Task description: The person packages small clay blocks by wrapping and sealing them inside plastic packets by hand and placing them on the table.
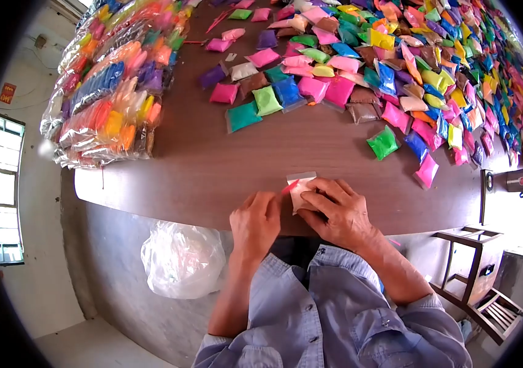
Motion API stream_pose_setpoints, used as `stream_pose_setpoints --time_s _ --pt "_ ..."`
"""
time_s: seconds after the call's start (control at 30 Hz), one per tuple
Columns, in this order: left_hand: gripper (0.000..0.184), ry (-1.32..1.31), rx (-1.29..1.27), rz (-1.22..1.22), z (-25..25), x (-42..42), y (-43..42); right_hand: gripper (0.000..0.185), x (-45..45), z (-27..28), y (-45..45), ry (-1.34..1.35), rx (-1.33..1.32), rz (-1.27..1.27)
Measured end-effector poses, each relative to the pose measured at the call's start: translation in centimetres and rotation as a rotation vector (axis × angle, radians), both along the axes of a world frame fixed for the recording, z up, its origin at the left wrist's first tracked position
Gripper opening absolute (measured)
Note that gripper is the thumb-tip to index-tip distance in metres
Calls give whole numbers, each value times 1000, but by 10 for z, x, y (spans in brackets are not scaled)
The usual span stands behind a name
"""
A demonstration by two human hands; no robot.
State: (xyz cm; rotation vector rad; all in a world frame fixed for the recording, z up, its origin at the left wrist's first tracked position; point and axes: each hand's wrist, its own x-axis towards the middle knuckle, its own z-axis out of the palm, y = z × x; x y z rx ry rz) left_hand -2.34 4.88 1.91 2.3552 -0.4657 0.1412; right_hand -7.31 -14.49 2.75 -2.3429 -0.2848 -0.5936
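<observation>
My right hand pinches a small clear packet with pale, peach-white contents near the table's front edge. To its left, my left hand is closed, thumb and forefinger together. A thin pinkish-red plastic stick runs from those fingertips across the packet's left side. The left fingers hide its near end. Beyond my hands lie small packets of coloured, clay-like material, among them a green packet, a pink packet and a teal packet.
A large heap of coloured packets covers the table's far right. Clear bags of bundled packets are stacked at the left. Below the brown table, a translucent plastic bag sits on the floor. At right stands a wooden stool.
</observation>
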Motion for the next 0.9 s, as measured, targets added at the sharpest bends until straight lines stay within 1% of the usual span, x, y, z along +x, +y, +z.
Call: stream_pose_setpoints --time_s 0.07,0.13,0.2,0.23,0.3,0.33,0.43,0.47,0.53,0.6,0.67,0.7,0.8,0.83,0.87,0.9 --pt "6 -87 20 12 -1 7 3 30 0 -2 -1 -2 -10 11" --pt "5 -73 15 32 7 7 3 29 0 -3 -1 -1 -14 20" --pt "6 23 -82 39 15 0 3 27 0 -3 0 15 -25 -11" --pt "6 26 -80 38 17 -6 2 27 0 -4 0 18 -23 -11" --pt "5 33 -179 -7 20 -19 -1 26 0 -5 1 -6 -40 -37" --pt "5 34 -179 -5 17 -21 1 26 1 -5 1 -5 -41 -34" --pt "7 -51 -13 39 0 -20 8 26 1 -5 1 6 -43 -44" --pt "7 -51 -16 42 0 -16 12 28 1 -7 1 -10 -62 -44" --pt "6 -7 -62 125 2 -9 17 29 2 -8 2 -29 -79 -41" --pt "6 16 -104 130 12 -13 16 28 1 -5 3 25 -41 -64" --pt "7 23 -151 90 21 -25 9 28 0 -5 4 42 -36 -63" --pt "7 -39 -157 28 20 -28 6 29 1 -5 3 54 -35 -59" --pt "6 1 -139 36 14 -37 0 26 3 -7 4 5 -74 -86" --pt "6 -79 -105 35 4 -34 3 26 3 -9 4 5 -76 -86" --pt "6 -79 -106 36 0 -32 6 26 3 -12 3 -8 -78 -86" --pt "6 -77 -53 66 -2 -30 10 25 4 -14 3 -23 -79 -85"
